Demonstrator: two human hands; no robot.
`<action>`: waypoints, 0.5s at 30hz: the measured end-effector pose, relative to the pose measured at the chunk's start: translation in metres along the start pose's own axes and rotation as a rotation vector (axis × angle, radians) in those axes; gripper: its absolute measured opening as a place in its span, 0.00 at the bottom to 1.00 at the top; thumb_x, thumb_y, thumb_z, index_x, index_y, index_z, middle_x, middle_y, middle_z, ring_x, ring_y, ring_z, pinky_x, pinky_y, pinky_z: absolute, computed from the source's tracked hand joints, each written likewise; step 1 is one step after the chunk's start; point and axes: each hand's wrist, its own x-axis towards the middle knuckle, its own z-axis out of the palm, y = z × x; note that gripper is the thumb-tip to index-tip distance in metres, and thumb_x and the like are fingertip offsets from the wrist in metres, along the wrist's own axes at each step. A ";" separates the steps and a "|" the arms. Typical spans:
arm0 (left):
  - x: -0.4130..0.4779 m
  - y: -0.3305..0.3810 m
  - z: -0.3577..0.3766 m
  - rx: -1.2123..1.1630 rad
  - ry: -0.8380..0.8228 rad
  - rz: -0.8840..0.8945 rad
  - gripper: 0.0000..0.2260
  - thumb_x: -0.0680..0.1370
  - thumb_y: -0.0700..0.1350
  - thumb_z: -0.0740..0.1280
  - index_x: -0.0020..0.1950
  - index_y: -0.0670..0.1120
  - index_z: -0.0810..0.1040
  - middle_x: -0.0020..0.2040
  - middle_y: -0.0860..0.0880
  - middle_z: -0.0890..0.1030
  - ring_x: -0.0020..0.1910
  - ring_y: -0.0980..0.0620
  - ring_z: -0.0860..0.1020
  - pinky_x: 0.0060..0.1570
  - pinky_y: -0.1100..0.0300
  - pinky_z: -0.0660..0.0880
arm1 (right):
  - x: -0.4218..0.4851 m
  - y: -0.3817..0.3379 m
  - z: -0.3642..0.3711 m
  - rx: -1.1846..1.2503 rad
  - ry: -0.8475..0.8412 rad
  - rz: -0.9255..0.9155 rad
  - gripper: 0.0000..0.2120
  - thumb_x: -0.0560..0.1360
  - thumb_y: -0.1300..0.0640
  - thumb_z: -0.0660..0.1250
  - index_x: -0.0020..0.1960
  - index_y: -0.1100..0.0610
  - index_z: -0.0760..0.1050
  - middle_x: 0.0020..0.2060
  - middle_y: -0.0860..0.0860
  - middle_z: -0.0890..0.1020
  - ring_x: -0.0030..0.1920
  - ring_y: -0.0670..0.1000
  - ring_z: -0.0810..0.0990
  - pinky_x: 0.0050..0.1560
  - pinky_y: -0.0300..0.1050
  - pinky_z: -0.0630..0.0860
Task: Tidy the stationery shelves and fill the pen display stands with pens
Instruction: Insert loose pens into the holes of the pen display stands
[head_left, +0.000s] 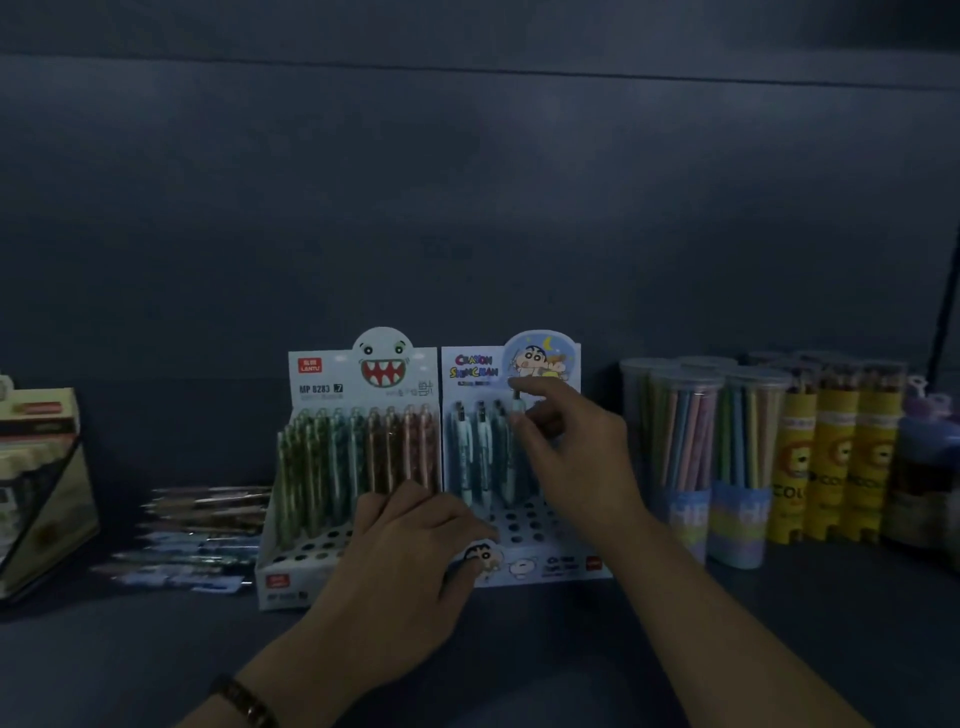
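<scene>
Pen displays (322, 379) between loose pens (202, 525), tubs (685, 431)

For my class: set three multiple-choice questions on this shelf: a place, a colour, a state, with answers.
1. Where do the loose pens lie?
A) left of the white monster-face cardboard display stand
B) inside a drawer
C) on a chair
2. What colour are the lion-printed pencil tubes?
A) red
B) yellow
C) green
3. What is the right hand doing?
A) lying flat
B) pinching a pale blue pen at the white cartoon-boy cardboard display stand
C) hanging idle
Answers: 1 A, they lie on the shelf beside it; 2 B, their wrappers are yellow; 3 B, its fingers close on the pen's top.
</scene>
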 end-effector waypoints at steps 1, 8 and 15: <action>0.000 0.000 0.000 -0.003 -0.001 -0.001 0.12 0.84 0.59 0.63 0.67 0.66 0.75 0.63 0.67 0.73 0.63 0.58 0.67 0.59 0.56 0.57 | -0.001 0.001 0.000 -0.025 -0.020 0.000 0.15 0.81 0.56 0.73 0.66 0.46 0.81 0.37 0.43 0.82 0.42 0.43 0.82 0.45 0.36 0.79; -0.002 0.001 -0.002 -0.008 -0.011 -0.010 0.12 0.84 0.60 0.62 0.68 0.66 0.75 0.63 0.67 0.74 0.63 0.58 0.67 0.59 0.55 0.58 | -0.004 0.000 -0.004 -0.087 -0.075 0.066 0.19 0.81 0.62 0.66 0.68 0.44 0.80 0.30 0.44 0.78 0.32 0.45 0.77 0.37 0.40 0.77; -0.003 0.000 -0.005 -0.019 -0.011 0.004 0.15 0.84 0.62 0.60 0.70 0.66 0.73 0.65 0.67 0.72 0.64 0.59 0.64 0.62 0.56 0.56 | -0.009 -0.002 -0.004 -0.171 -0.228 0.112 0.28 0.78 0.62 0.64 0.71 0.39 0.76 0.30 0.48 0.79 0.31 0.47 0.79 0.37 0.48 0.82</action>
